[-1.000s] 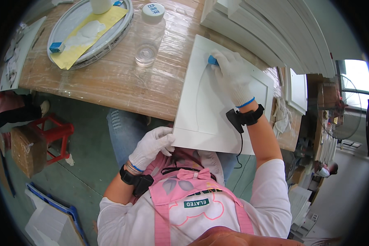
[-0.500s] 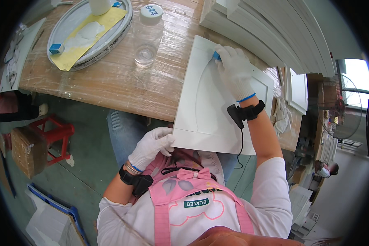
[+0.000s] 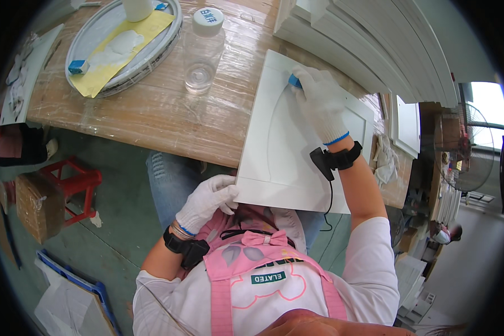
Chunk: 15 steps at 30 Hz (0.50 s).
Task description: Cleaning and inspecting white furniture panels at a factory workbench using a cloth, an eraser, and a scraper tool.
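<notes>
A white framed panel (image 3: 280,143), like a cabinet door, lies on the table with its near end jutting past the edge over my lap. In its upper part my right hand (image 3: 322,103), gloved in white, presses a small blue block (image 3: 294,82) against the surface near the far left. The fingers are closed round the block, so most of it is hidden. My left hand (image 3: 208,197), also gloved, grips the panel's near left corner with bent fingers. A faint curved line runs along the panel's face.
A round lid (image 3: 145,64) on the table carries yellow sandpaper-like sheet (image 3: 103,67), white paste (image 3: 123,42) and a small blue-and-white block (image 3: 78,67). Beside it stands a clear bottle (image 3: 201,56). White panels (image 3: 369,39) are stacked at far right; a glove (image 3: 385,159) lies right. A red stool (image 3: 75,185) stands left.
My right hand and the blue block have shifted slightly toward me on the panel. My left hand stays at the corner.
</notes>
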Motion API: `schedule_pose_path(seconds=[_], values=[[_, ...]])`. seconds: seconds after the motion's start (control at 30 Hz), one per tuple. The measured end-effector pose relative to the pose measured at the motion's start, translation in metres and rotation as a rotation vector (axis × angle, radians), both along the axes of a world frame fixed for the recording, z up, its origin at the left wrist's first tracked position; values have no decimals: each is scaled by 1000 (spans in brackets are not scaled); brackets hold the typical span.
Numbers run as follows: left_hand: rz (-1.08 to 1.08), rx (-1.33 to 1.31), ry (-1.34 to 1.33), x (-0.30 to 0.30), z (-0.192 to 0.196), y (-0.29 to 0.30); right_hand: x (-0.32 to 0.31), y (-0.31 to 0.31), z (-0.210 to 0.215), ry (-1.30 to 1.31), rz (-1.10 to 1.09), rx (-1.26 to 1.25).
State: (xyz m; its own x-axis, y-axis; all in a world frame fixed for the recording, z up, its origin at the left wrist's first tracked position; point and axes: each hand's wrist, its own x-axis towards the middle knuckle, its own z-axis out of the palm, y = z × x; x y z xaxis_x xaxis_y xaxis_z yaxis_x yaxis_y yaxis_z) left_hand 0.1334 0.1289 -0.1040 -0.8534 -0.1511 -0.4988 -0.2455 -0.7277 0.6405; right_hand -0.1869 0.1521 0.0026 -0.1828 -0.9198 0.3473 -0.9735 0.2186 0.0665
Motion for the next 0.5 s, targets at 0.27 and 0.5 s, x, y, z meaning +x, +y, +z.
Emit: schedule_pose_path(seconds=[0.27, 0.5], values=[[16, -18, -30, 0, 6, 1, 6, 3, 5, 10, 24, -63], [32, -17, -15, 1, 4, 2, 29, 12, 5, -163, -13, 9]])
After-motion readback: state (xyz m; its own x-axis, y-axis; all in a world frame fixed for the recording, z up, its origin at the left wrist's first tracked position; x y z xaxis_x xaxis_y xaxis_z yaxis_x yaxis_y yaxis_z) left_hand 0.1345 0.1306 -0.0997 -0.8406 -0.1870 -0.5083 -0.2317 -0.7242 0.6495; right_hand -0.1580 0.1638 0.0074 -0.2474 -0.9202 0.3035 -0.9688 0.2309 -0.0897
